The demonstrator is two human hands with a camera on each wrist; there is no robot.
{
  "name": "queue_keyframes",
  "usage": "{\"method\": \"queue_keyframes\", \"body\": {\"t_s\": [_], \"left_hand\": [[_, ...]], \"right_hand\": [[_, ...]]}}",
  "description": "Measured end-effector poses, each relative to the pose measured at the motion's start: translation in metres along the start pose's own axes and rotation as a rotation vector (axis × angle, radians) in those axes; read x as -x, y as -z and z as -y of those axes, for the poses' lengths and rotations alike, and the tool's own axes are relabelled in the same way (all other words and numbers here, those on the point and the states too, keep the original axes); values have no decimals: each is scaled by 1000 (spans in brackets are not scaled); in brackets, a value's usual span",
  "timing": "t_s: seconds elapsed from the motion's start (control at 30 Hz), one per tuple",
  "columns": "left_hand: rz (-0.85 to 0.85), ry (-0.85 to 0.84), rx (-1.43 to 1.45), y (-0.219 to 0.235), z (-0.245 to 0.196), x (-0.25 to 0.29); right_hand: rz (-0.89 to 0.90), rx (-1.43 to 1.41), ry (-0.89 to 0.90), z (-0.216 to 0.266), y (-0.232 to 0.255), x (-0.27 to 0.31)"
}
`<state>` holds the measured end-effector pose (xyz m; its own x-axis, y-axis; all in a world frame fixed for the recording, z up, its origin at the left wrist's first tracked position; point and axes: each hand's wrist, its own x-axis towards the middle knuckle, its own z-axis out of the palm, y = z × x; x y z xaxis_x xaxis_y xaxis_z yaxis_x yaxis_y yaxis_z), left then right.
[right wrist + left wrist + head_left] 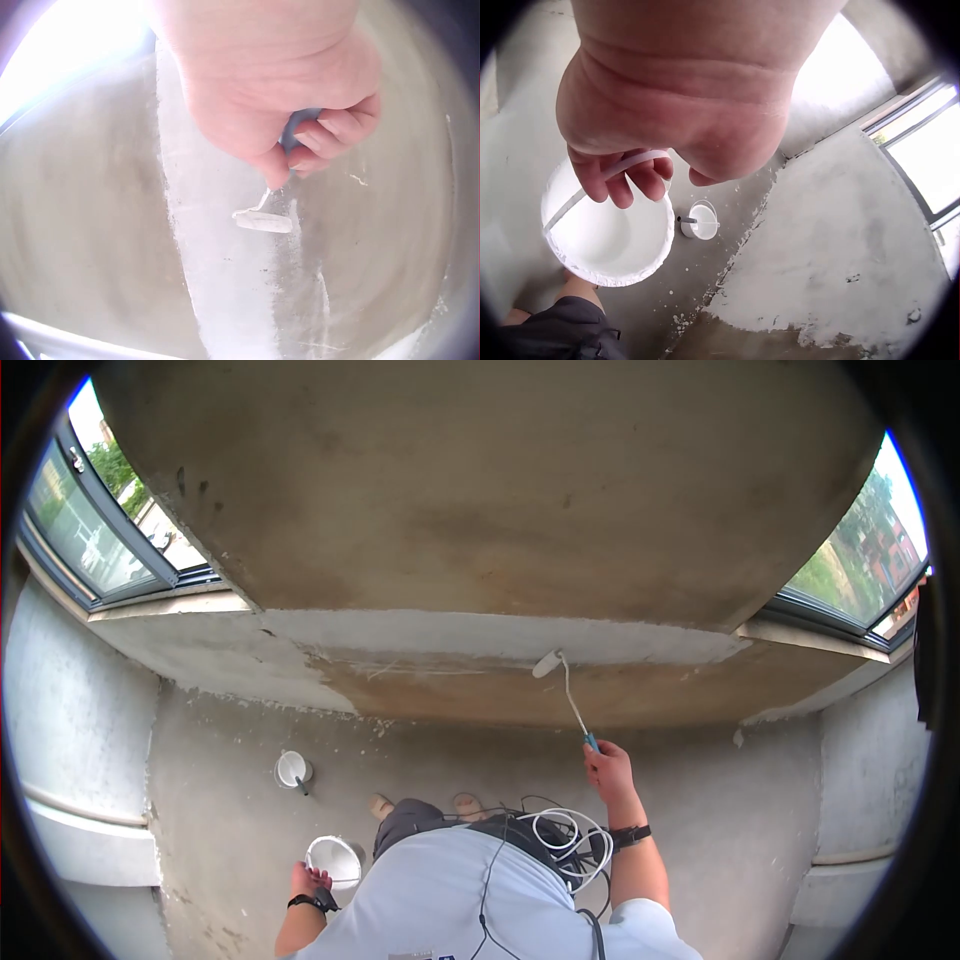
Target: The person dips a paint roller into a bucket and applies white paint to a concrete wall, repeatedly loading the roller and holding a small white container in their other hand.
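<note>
The right hand [612, 772] grips the blue handle [592, 742] of a small paint roller, its white sleeve [546, 664] at the lower edge of a white painted band [430, 630] on the brown wall. In the right wrist view the roller sleeve [264, 222] lies over the band's edge, beyond the right hand [277, 97]. Low on the left, the left hand [312, 880] holds a white bucket [334, 862] by its handle. The left wrist view shows the fingers of the left hand [675, 112] curled round the white bail [574, 201] above the bucket's pale inside [622, 240].
A smaller white bucket [292, 769] with a dark-handled tool in it stands on the grey floor [230, 830]. Open windows [110, 550] are at the left, another window [860, 560] at the right. White and black cables [570, 835] loop beside the person's waist.
</note>
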<state>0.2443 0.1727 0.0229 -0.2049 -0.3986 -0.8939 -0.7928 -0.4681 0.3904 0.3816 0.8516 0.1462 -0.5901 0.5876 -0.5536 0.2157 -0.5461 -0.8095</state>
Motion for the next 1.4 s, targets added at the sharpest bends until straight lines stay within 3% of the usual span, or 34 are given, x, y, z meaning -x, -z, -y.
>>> {"method": "queue_keyframes", "body": {"t_s": [0.17,0.27,0.57,0.67,0.8,0.9,1.0,1.07,1.27,1.4], "left_hand": [[44,10,13,6,3,-10],[-14,-33,30,5,8,4],[-85,51,21,46,22,27],[-101,-6,94,52,31,53],[-211,-61,121,26,34,140],[-248,-42,139,26,41,145],[-161,-102,45,42,49,125],[-218,-31,188,42,49,112],[-120,-14,93,40,50,60],[-103,97,42,39,39,15]], "right_hand": [[60,39,23,0,-14,-1],[109,20,-22,4,-30,-1],[286,-39,-84,8,-70,-13],[342,-12,-61,12,-82,-18],[354,18,-54,14,-98,-22],[422,11,-64,10,-100,-32],[416,4,-64,8,-98,-30],[386,-21,-63,9,-95,-26],[268,-74,-90,3,-64,-16],[188,-111,-97,-5,-44,-12]]}}
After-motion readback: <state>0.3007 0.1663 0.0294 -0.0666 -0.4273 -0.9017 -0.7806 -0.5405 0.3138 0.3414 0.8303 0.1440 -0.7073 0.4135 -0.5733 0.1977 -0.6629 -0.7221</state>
